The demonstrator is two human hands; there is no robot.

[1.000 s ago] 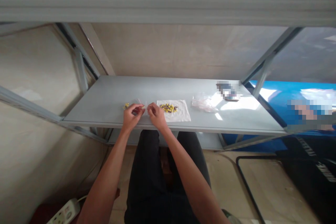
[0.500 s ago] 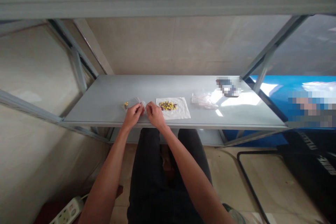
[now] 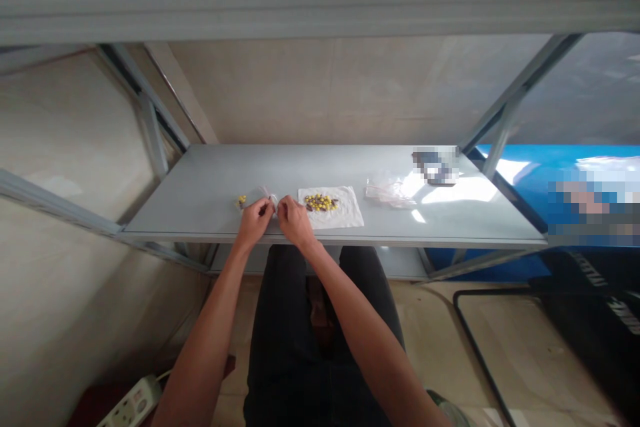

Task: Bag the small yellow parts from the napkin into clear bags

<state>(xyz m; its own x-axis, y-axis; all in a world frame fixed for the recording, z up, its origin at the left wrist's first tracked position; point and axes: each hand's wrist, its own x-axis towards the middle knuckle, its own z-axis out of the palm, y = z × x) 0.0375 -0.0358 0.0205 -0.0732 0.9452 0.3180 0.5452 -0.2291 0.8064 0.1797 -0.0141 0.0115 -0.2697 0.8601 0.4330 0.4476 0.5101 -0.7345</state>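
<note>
My left hand point(image 3: 253, 221) and my right hand point(image 3: 296, 219) are close together above the front of the grey shelf, fingers pinched. Between them is a small clear plastic bag point(image 3: 267, 192), partly hidden by the fingers. To the right of my right hand lies a crumpled white sheet point(image 3: 345, 215), cloth or paper. On it is a pile of small yellow and dark brown pieces point(image 3: 320, 202), too small to name. A few similar yellow pieces point(image 3: 242, 200) sit left of my left hand, apparently in clear plastic.
More clear plastic bags point(image 3: 390, 192) lie right of the sheet. A blurred-out object point(image 3: 436, 165) is at the shelf's back right corner. Another shelf point(image 3: 320, 3) hangs overhead, with metal posts point(image 3: 523, 93) at the sides. A power strip point(image 3: 133, 403) is low on the left.
My hands stay at the bag; the right fingers have shifted very slightly. The pieces, the sheet and the other bags have not moved on the shelf.
</note>
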